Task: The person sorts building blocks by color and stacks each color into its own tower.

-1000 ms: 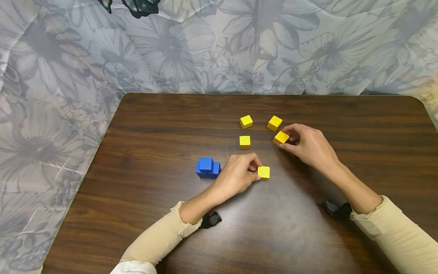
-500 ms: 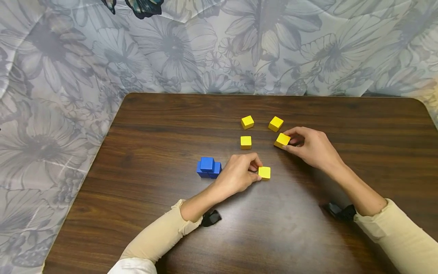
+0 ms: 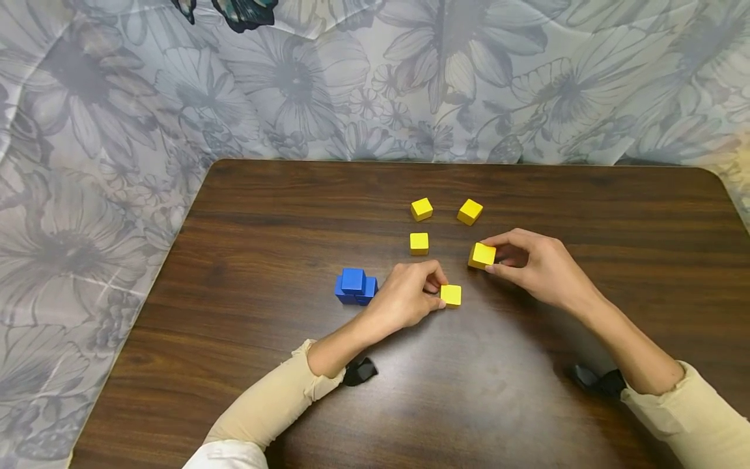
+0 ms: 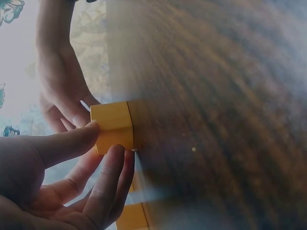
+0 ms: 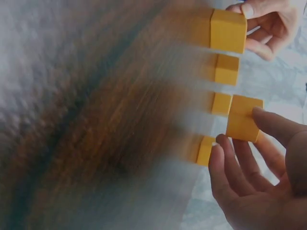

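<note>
My left hand (image 3: 404, 294) pinches a yellow cube (image 3: 450, 296) by its left side, between thumb and fingertips. In the left wrist view the thumb presses one face of this cube (image 4: 112, 120). Farther back and to the right, my right hand (image 3: 536, 267) grips another yellow cube (image 3: 482, 256) between thumb and fingers. The right wrist view shows that cube (image 5: 243, 117) held by the fingertips, with the left hand (image 5: 273, 24) and its cube (image 5: 229, 31) beyond. A small stack of blue cubes (image 3: 353, 283) stands just left of my left hand, one cube on top of the others.
Behind the hands lie three loose yellow cubes: one at the back left (image 3: 421, 209), one at the back right (image 3: 470, 212) and one nearer (image 3: 418, 243). The dark wooden table (image 3: 263, 215) meets a flowered cloth (image 3: 328, 85) at its far edge.
My right hand has brought its yellow cube toward me, away from the back right cube, and turned it slightly. The left hand and its cube have stayed in place.
</note>
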Tool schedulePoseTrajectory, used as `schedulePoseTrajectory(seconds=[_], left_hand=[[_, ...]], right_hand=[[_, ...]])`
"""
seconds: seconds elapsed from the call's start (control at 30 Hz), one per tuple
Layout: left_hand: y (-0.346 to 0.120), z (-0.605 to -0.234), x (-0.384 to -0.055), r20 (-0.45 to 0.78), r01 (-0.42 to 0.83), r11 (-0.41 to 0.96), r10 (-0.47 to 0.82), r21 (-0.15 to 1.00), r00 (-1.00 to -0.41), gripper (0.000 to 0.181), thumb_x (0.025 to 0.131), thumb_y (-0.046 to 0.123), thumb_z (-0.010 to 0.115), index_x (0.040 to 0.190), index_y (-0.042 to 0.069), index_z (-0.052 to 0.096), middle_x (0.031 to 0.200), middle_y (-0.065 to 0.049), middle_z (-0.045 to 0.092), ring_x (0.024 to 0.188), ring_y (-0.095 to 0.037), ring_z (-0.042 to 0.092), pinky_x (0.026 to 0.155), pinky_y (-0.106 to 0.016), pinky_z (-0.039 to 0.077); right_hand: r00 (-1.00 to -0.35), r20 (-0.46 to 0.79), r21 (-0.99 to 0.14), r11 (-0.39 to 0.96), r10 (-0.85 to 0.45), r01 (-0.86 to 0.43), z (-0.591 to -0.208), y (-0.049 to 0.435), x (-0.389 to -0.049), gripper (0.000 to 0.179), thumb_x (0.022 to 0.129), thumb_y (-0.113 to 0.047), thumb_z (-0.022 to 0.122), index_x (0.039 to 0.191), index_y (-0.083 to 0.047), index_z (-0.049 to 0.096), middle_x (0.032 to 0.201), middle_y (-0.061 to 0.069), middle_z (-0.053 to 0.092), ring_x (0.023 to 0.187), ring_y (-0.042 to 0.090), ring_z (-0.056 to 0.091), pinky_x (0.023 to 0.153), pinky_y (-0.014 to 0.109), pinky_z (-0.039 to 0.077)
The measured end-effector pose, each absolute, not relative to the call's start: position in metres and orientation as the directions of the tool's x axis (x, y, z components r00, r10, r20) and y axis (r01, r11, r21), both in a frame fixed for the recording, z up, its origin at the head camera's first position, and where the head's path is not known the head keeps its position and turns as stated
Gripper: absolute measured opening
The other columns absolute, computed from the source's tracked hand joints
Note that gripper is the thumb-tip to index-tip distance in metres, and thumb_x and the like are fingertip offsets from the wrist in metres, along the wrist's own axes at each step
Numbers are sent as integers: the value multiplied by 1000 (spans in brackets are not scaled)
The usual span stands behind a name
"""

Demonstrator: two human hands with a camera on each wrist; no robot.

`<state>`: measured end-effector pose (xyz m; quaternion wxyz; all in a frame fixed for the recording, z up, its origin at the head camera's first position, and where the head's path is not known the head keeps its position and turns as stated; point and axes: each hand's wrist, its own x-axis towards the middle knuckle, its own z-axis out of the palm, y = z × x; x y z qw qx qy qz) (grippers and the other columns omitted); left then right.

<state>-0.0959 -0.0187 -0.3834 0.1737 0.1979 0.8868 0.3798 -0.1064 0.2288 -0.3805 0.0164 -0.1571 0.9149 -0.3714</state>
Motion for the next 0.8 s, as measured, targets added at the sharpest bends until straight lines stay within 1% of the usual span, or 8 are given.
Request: schedulePoseTrajectory(seconds=[0.13, 0.4, 0.6, 0.8], left_hand=[[-19, -385, -94, -172, 211, 639, 483, 740, -859, 23, 81, 7, 83, 97, 13, 69, 93, 2, 70, 84, -6, 63, 72, -12, 49], [-18, -386, -95, -154, 232, 635, 492, 736, -857, 23, 81, 7, 83, 97, 13, 69, 93, 2, 70, 84, -6, 64, 72, -12, 49], [-18, -385, -97, -158, 235, 643, 492, 729, -856, 23, 80, 5, 84, 97, 12, 69, 88, 3, 69, 77, -2, 61, 69, -12, 49], [-19, -384, -98, -168, 225, 646, 489, 730, -856, 23, 80, 6, 83, 97, 12, 68, 89, 2, 69, 77, -2, 61, 69, -12, 49]], right_hand=[[-936, 99, -682, 663, -337, -310, -381, 227, -99, 35, 83, -13, 82, 115, -18, 70, 106, -3, 70, 83, 10, 67, 71, 15, 53], [-922, 104, -677, 652, -373, -340, -382, 223, -87, 36, 78, -7, 85, 109, -18, 70, 103, -5, 69, 83, 13, 68, 70, 21, 55], [-917, 91, -678, 650, -389, -343, -386, 222, -83, 37, 77, -4, 85, 109, -17, 71, 103, -5, 69, 84, 13, 69, 72, 20, 55], [-915, 80, -680, 649, -396, -340, -388, 219, -80, 37, 76, -4, 85, 108, -17, 70, 101, -6, 70, 84, 12, 68, 73, 22, 55]])
